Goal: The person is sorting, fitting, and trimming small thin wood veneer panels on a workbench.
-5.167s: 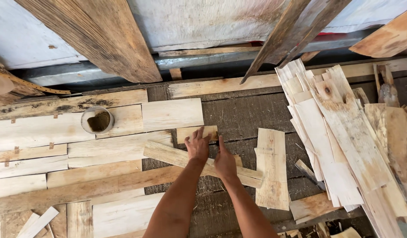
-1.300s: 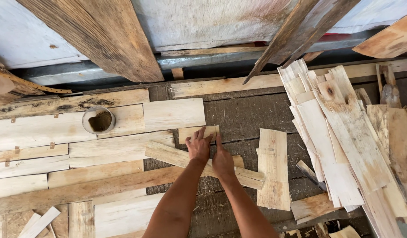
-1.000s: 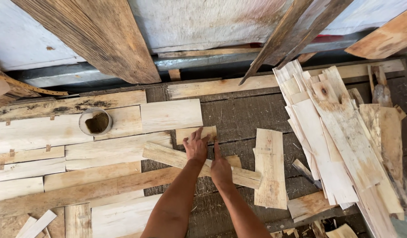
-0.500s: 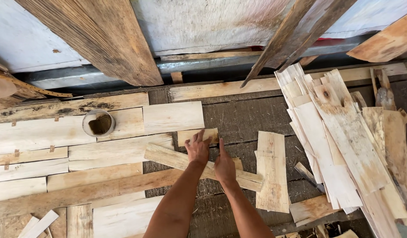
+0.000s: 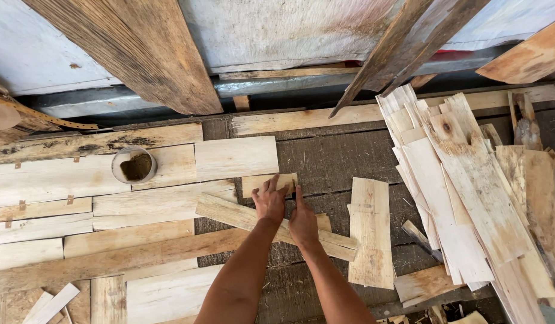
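Observation:
My left hand (image 5: 269, 203) rests flat, fingers spread, on a small pale veneer piece (image 5: 260, 182) lying on the dark work surface. My right hand (image 5: 302, 223) presses beside it on a long diagonal wood strip (image 5: 229, 213) that crosses under both hands, its forefinger stretched toward the small piece. Neither hand grips anything; both push down on the wood. Pale veneer sheets (image 5: 169, 204) laid edge to edge and pinned with small tabs lie left of the hands.
A round tin of brown paste (image 5: 134, 165) stands on the sheets at the left. A loose veneer piece (image 5: 371, 230) lies right of my hands, and a big pile of veneer strips (image 5: 469, 186) fills the right side. Rough planks (image 5: 139, 54) lean against the back wall.
Both hands stay pressed on the small piece and the diagonal strip; they shift only slightly. The view wobbles a little.

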